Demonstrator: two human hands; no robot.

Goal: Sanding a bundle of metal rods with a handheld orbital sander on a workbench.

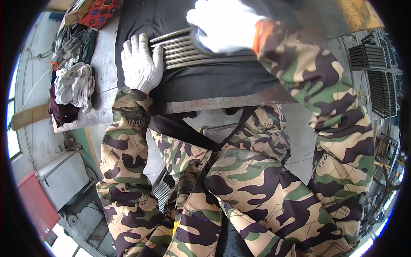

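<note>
Several slim, shiny metal rods point(180, 50) lie side by side on a black cloth point(192, 83) over the workbench. My left hand point(142, 64), in a white knitted glove, rests flat at the left ends of the rods with its fingers stretched out. Over the rods' middle is my right hand point(229, 28), also white-gloved and smeared by motion. Its fingers are curled over a dark, rounded, blue-edged thing point(199, 40) that presses on or hovers just above the rods. Most of that thing is hidden under the glove, and its kind does not show.
Left on the bench are a crumpled whitish cloth point(75, 85), dark gloves or rags point(70, 47) and a red patterned box point(97, 13). Stacked dark metal parts point(381, 85) stand at the right. The bench's metal edge point(214, 103) runs before my lap.
</note>
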